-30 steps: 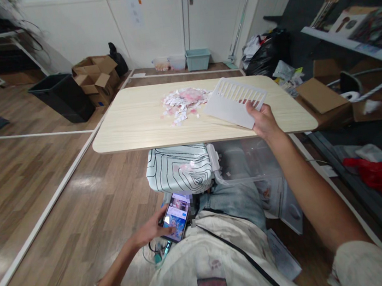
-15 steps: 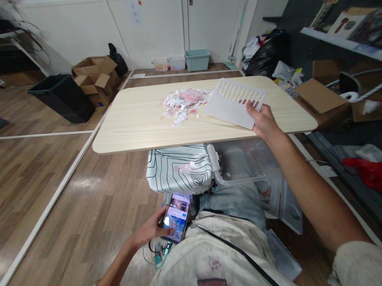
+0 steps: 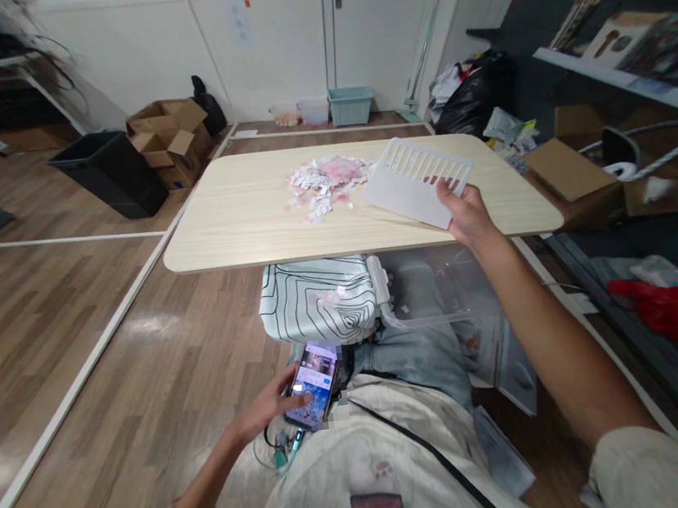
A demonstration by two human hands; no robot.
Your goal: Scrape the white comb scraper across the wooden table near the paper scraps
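Note:
My left hand (image 3: 270,401) is closed around a smartphone (image 3: 313,385) with a lit screen, held low by my lap, the thumb lying on the glass. Over the table's right half, my right hand (image 3: 465,209) grips a flat white plastic slotted scoop (image 3: 409,196) by its near right edge; its slots face away from me. The scoop's left corner is close to a heap of small white and pink paper-like pieces (image 3: 329,177) on the light wooden table (image 3: 224,227). Whether the scoop touches the tabletop I cannot tell.
Below the table's near edge are a white bag with black lines (image 3: 313,298) and a clear plastic bin (image 3: 442,287). A black trash bin (image 3: 113,175) and cardboard boxes (image 3: 169,135) stand at left. An open carton (image 3: 576,167) sits at right under a shelf (image 3: 632,78).
My left thumb has shifted slightly up and right across the phone's screen. The scoop and my right hand have barely moved.

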